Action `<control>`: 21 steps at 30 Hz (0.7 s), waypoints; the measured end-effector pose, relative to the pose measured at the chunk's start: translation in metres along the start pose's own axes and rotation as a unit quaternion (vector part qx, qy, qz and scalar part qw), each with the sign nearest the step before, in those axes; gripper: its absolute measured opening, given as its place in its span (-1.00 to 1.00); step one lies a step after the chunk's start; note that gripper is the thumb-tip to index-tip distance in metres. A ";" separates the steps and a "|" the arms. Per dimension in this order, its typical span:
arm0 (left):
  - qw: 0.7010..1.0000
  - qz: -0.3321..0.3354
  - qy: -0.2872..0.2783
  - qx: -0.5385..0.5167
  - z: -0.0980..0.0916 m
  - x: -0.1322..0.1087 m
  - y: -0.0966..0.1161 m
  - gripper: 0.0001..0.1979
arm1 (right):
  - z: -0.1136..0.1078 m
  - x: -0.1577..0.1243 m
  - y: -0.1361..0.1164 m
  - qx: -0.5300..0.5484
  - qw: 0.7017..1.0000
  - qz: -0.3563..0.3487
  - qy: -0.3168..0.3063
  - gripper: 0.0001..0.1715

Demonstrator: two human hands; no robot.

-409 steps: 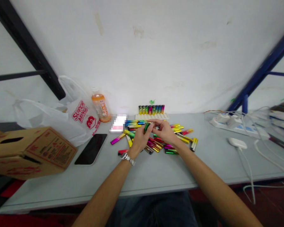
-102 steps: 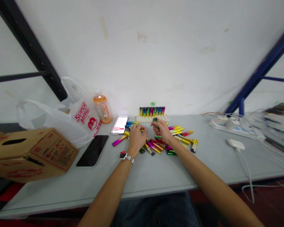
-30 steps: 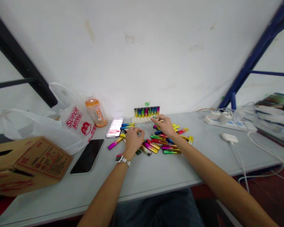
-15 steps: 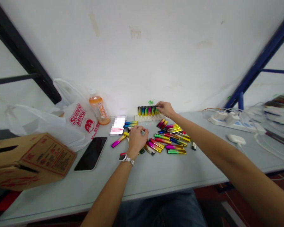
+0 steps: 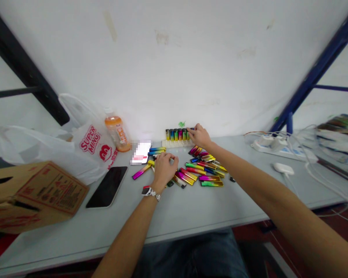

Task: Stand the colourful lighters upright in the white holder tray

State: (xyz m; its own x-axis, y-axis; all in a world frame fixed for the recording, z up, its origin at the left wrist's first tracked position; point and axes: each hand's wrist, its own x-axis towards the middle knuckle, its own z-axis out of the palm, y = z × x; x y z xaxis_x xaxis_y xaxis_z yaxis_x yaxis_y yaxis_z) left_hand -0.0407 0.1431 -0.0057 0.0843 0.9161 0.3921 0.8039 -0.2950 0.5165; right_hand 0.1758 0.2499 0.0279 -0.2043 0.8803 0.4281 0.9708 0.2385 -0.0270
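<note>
Several shiny multicoloured lighters (image 5: 180, 134) stand upright in a row in a white rack (image 5: 174, 144) against the wall. My right hand (image 5: 200, 137) is at the right end of this row, its fingers closed around the top of a lighter that they mostly cover. My left hand (image 5: 164, 169) hovers low over the left part of a loose pile of lighters (image 5: 195, 170), fingers curled and thumb bent towards them. Whatever it may hold is hidden. Beyond that hand lie blue-and-yellow lighters (image 5: 157, 150), and a purple-and-yellow lighter (image 5: 141, 172) lies to its left.
On the left are a cardboard box (image 5: 55, 189), a white plastic bag (image 5: 89, 144), an orange drink bottle (image 5: 117, 133) and a dark phone (image 5: 108, 188). A lit phone (image 5: 141, 151) lies near the rack. A power strip (image 5: 284, 148) with cables and a white case (image 5: 283, 168) are at right.
The whole view has shifted slightly left. My right hand stays at the row's right end, with its fingers reaching further over the lighter tops. My left hand keeps nearly the same pose.
</note>
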 end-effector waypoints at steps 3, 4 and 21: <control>1.000 0.007 0.000 0.005 0.000 0.000 0.000 -0.77 | -0.002 -0.005 -0.005 -0.035 0.999 0.002 -0.026 -0.39; 1.000 0.009 0.000 0.005 0.000 0.000 0.000 -0.77 | -0.003 -0.007 -0.006 -0.038 0.999 0.001 -0.033 -0.37; 0.997 0.050 -0.025 -0.045 0.006 0.001 0.014 -0.80 | -0.017 -0.010 -0.006 0.129 0.955 -0.102 -0.246 -0.76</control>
State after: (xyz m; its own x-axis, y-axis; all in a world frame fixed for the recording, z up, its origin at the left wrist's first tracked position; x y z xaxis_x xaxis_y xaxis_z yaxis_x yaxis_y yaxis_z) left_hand -0.0259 0.1416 -0.0025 0.1920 0.8929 0.4073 0.7347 -0.4059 0.5436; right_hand 0.1738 0.2331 0.0390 -0.4824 0.8756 -0.0256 0.8539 0.4636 -0.2364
